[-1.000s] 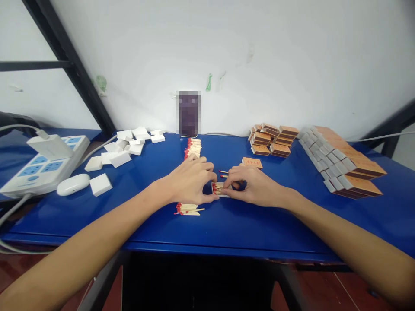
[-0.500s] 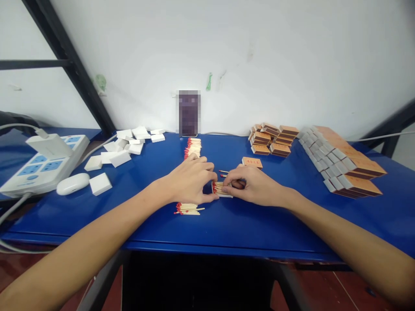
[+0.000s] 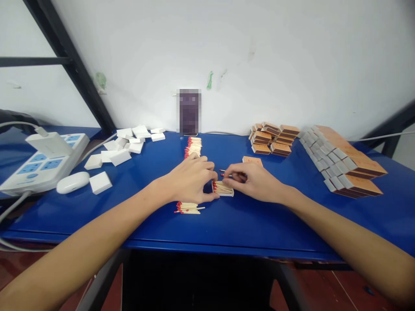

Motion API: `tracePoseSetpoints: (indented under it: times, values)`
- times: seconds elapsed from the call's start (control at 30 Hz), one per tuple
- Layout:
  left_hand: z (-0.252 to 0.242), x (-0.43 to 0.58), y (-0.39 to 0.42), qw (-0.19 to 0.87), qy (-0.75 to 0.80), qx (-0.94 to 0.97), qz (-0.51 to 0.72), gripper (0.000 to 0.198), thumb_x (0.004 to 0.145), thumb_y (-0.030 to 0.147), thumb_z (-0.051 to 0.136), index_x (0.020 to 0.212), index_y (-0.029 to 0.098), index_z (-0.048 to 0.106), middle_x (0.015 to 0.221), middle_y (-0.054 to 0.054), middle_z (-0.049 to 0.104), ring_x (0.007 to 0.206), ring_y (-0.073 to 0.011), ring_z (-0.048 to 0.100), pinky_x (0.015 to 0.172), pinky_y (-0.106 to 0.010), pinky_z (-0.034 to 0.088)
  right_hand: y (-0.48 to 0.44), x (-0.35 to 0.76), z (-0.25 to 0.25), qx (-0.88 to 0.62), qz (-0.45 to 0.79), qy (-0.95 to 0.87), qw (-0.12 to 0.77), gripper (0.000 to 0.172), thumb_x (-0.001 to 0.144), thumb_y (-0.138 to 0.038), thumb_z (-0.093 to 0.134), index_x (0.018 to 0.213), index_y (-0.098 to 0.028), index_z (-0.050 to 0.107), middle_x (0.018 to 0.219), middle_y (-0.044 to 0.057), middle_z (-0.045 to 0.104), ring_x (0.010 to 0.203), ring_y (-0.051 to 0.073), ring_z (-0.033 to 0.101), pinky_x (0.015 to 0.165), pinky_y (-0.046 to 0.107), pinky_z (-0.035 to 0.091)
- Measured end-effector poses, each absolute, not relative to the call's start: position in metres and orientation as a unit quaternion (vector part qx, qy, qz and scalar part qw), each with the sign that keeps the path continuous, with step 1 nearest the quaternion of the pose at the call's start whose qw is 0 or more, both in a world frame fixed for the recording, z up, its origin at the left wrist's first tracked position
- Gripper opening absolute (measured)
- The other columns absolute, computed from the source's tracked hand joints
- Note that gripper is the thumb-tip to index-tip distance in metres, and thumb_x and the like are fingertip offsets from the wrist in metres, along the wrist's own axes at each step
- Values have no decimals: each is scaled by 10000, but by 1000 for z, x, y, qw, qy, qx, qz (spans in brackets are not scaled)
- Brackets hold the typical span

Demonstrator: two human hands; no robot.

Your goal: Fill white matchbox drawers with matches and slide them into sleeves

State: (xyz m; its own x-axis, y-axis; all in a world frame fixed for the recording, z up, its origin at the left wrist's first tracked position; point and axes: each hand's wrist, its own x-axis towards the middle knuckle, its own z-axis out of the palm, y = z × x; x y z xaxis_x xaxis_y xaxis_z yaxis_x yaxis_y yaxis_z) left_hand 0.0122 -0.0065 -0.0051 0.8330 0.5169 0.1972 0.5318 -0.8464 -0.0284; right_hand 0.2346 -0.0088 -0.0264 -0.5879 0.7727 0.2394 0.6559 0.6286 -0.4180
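My left hand (image 3: 191, 179) arches over a row of red-headed matches. Its thumb and index finger pinch the left end of a white matchbox tray (image 3: 231, 195) on the table. The tray is filled with matches (image 3: 222, 187), their red heads to the left. Just above the tray's right part is my right hand (image 3: 253, 179), fingers curled and fingertips close together. Loose matches (image 3: 222, 175) lie at those fingertips; whether one is pinched is hidden. An orange matchbox sleeve (image 3: 252, 160) lies behind the right hand.
On the blue table (image 3: 246, 224), matches (image 3: 194, 147) stretch behind and before my left hand. White trays (image 3: 121, 155) are piled left, near a power strip (image 3: 48, 160) and a white case (image 3: 73, 183). Orange sleeves (image 3: 272, 138) and stacked matchboxes (image 3: 350, 164) stand right. A blurred phone-like object (image 3: 189, 112) leans on the wall.
My right hand has lifted from the matches in the tray and shifted slightly up and right, uncovering more of them. My left hand keeps its place at the tray.
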Motion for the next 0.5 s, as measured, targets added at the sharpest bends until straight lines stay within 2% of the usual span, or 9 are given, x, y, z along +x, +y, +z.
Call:
tracePoseSetpoints:
  times: [0.1, 0.17, 0.27, 0.37, 0.5]
  values:
    - [-5, 12, -7, 42, -272, -957, -92, 360, 808, 514, 628, 897, 174, 702, 809, -29, 597, 767, -186, 505, 789, -342, 331, -3, 238, -29, -434, 58, -874, 209, 258, 889, -320, 542, 1056, -162, 660, 618, -23, 531, 567, 126, 465, 624, 274, 353]
    - [-6, 12, -6, 42, -271, -957, -94, 363, 810, 516, 622, 899, 174, 706, 810, -32, 598, 768, -187, 504, 794, -344, 333, -1, 239, -31, -436, 20, -880, 186, 294, 871, -301, 559, 1094, -141, 665, 692, 16, 581, 633, 151, 512, 667, 294, 371]
    - [-7, 11, -6, 44, -269, -957, -99, 379, 821, 523, 599, 919, 174, 709, 809, -37, 599, 765, -188, 503, 793, -346, 336, 1, 239, -30, -448, 13, -879, 161, 242, 878, -319, 555, 975, -151, 699, 728, 41, 598, 665, 164, 530, 670, 300, 377]
    - [-8, 11, -5, 44, -265, -957, -105, 372, 828, 514, 589, 931, 177, 709, 805, -34, 600, 757, -185, 503, 792, -348, 334, 0, 240, -28, -457, 45, -874, 159, 217, 885, -337, 549, 826, -174, 678, 681, 21, 567, 637, 152, 512, 636, 285, 368]
    - [-8, 11, -5, 49, -266, -957, -103, 380, 828, 516, 585, 942, 175, 707, 800, -34, 598, 762, -189, 507, 789, -350, 334, -2, 241, -24, -457, 128, -871, 127, 250, 914, -387, 490, 838, -191, 626, 584, -30, 461, 556, 128, 445, 554, 258, 325]
